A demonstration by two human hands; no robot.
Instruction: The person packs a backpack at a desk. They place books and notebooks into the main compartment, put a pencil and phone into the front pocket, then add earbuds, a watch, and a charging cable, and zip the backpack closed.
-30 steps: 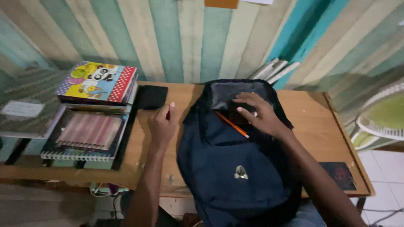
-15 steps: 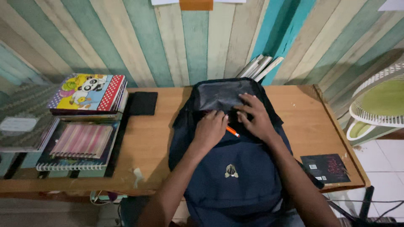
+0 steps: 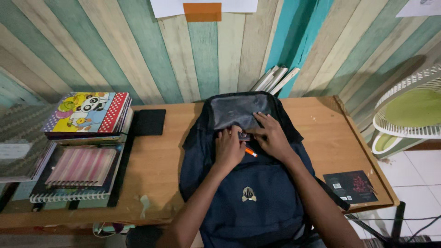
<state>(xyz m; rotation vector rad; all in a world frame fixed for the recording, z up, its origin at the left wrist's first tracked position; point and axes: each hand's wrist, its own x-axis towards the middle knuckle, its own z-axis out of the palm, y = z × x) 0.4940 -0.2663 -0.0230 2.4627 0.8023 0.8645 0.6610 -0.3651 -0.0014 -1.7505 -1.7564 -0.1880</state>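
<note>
1. Lying flat on the wooden desk (image 3: 161, 170), a dark blue backpack (image 3: 250, 202) fills the middle of my view, its grey upper flap toward the wall.
2. My left hand (image 3: 228, 149) rests on it, fingers curled; I cannot tell whether they grip anything.
3. My right hand (image 3: 272, 138) presses beside it, fingers spread, touching a small dark object (image 3: 244, 136).
4. An orange pen (image 3: 250, 152) pokes out between both hands.
5. Stacked notebooks (image 3: 85, 138) sit at far left, a black wallet (image 3: 149, 122) nearer.
</note>
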